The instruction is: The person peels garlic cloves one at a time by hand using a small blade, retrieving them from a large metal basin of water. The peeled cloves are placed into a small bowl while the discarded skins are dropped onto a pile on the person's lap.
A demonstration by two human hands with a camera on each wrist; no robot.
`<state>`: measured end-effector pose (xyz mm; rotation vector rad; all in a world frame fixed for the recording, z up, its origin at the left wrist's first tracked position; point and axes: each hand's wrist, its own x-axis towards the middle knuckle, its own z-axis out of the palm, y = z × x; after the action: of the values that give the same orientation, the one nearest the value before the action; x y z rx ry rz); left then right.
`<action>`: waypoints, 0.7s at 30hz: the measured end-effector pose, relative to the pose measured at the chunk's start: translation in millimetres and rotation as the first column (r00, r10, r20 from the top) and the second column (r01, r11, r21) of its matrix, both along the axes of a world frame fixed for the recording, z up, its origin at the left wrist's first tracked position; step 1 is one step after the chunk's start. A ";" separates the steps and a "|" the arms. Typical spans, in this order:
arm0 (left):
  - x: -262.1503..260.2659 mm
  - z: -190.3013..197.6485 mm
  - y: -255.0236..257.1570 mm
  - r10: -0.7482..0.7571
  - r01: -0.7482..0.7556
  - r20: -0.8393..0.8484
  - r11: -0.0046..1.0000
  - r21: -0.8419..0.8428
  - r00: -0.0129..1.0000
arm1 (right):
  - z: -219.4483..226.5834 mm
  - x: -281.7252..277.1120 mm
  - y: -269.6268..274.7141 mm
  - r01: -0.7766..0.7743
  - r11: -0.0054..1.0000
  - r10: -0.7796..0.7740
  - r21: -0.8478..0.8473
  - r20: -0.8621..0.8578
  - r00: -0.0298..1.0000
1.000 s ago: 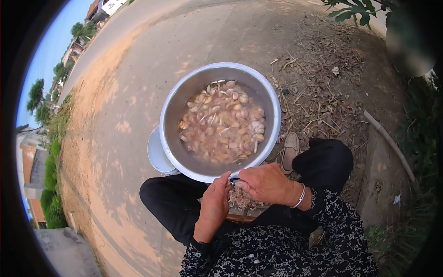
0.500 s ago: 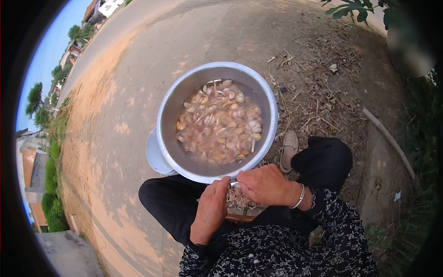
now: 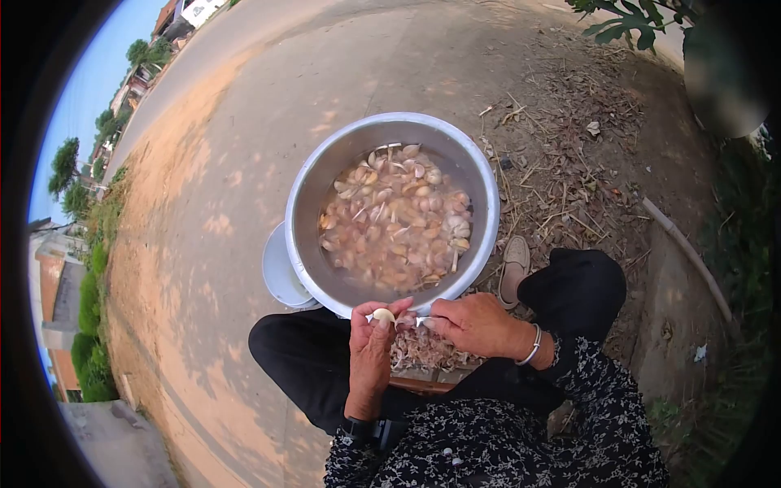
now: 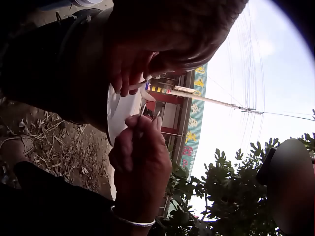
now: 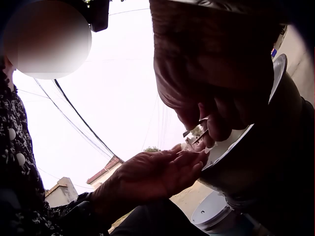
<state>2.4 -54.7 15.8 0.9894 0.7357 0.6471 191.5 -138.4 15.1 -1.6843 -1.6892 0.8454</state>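
In the head view a pale peeled garlic clove (image 3: 383, 315) lies in the left hand (image 3: 371, 350), held between its thumb and fingers at the basin's near rim. The right hand (image 3: 476, 325) pinches a small metal tool (image 3: 421, 321), which in the right wrist view shows two narrow metal tips (image 5: 201, 135) close to the left fingers. Beyond both hands, the large metal basin (image 3: 306, 183) holds many garlic cloves (image 3: 399, 220) in cloudy water. Loose peelings (image 3: 431, 351) lie below the hands.
A pale round container (image 3: 281, 268) stands left of the basin, partly under its rim. Black-trousered knees flank the basin's near side, with a beige shoe (image 3: 513, 264) at the right. Dry leaves and straw (image 3: 569, 154) and a long stick (image 3: 687, 248) lie farther right.
The left hand has turned and drawn slightly away from the right hand, bringing the pale clove into sight. The right hand keeps its grip on the tool.
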 end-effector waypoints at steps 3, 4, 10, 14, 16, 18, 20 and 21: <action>3.3 -2.6 -2.5 0.061 -0.061 0.003 0.998 0.030 0.998 | 9.0 -5.9 2.8 0.099 0.989 -0.096 0.110 -0.038 0.995; 5.4 -1.4 -4.0 0.062 -0.062 0.002 0.998 0.029 0.998 | 10.2 -9.3 3.9 0.127 0.980 -0.121 0.152 -0.046 0.992; 17.0 8.8 -11.7 0.104 -0.108 0.054 0.991 0.076 0.993 | 12.0 -18.6 6.8 0.133 0.982 -0.130 0.131 -0.033 0.991; 23.2 21.1 -13.5 0.139 -0.114 0.166 0.982 -0.149 0.976 | 8.5 -19.9 6.2 0.152 0.979 -0.138 0.138 -0.106 0.985; 21.3 17.9 -11.9 0.166 -0.118 0.197 0.965 -0.234 0.966 | 5.2 -20.7 5.9 0.190 0.959 -0.160 0.209 -0.152 0.975; 9.6 3.8 -3.2 0.103 -0.083 0.102 0.981 -0.178 0.989 | 4.1 -20.0 4.0 0.178 0.960 -0.150 0.216 -0.138 0.979; 4.7 4.3 2.4 0.076 -0.031 0.153 0.961 -0.274 0.985 | 2.0 -16.9 3.0 0.166 0.961 -0.140 0.222 -0.125 0.982; 2.5 5.8 3.3 0.054 0.026 0.203 0.929 -0.370 0.978 | -0.1 -15.5 2.6 0.145 0.976 -0.119 0.161 -0.159 0.980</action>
<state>4.8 -51.4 21.6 0.5569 0.6478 0.5870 175.9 -135.8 15.0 -1.5585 -1.4877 0.7217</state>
